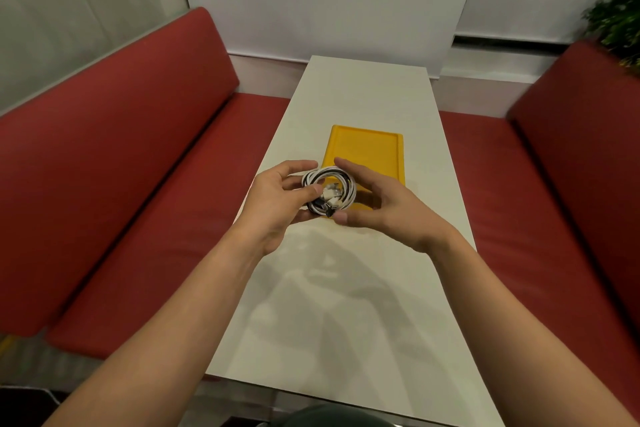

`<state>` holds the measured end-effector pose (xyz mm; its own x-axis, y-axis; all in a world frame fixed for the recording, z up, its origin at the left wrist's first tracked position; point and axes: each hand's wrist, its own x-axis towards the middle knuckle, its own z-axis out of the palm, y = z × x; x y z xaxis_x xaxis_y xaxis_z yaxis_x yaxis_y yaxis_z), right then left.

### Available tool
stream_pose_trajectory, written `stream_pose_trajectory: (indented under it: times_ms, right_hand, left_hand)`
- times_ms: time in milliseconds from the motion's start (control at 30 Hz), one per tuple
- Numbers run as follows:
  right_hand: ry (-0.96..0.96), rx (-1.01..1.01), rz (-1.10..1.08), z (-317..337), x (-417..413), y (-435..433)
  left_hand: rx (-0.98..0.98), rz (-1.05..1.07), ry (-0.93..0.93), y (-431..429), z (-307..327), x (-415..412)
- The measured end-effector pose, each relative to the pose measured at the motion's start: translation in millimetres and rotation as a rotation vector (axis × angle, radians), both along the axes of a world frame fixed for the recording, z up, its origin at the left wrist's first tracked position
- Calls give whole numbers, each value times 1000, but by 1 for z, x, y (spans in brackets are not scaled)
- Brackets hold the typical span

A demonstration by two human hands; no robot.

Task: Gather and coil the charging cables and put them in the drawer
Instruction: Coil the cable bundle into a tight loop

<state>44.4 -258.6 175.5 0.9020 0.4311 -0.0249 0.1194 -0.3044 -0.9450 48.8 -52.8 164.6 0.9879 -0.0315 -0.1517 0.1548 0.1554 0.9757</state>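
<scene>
two bare hands meet above the near end of a yellow tray point(367, 149), and between them hangs a tight coil of black and white charging cables point(329, 192). the left hand point(277, 201) clamps the coil's left side, thumb pressed on its front near the plugs and fingers curled over its top edge from behind. the right hand point(377, 204) cups the coil's right side, its index finger arched over the top and its thumb below the bottom loop; whether those fingertips press the cable or only hover beside it cannot be told. several connector ends bunch in the middle of the coil, pale and dark ones mixed. the coil is lifted off the tray, over the tray's near left corner. the tray lies flat on a narrow white table point(346, 305), with bare tabletop beyond it and nearer the person. red padded benches point(138, 166) run along both sides of the table, left and right of the tray. a green plant point(620, 10) shows far right of the tray, blurred.
</scene>
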Motion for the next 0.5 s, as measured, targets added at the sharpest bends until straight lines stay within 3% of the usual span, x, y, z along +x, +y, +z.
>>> stream_pose_trajectory:
  times_ms: [133,267,500]
  right_hand:
    - [89,229,-112,-18,-7,0]
    - [85,257,-201,-43,-19,-1]
    - [250,205,-339,-105,-45,-15]
  left_hand:
    - [0,4,14,-3,-9,-1]
    - [-43,5,78,-10,-31,-7]
    - [-76,16,289,-31,-97,-24]
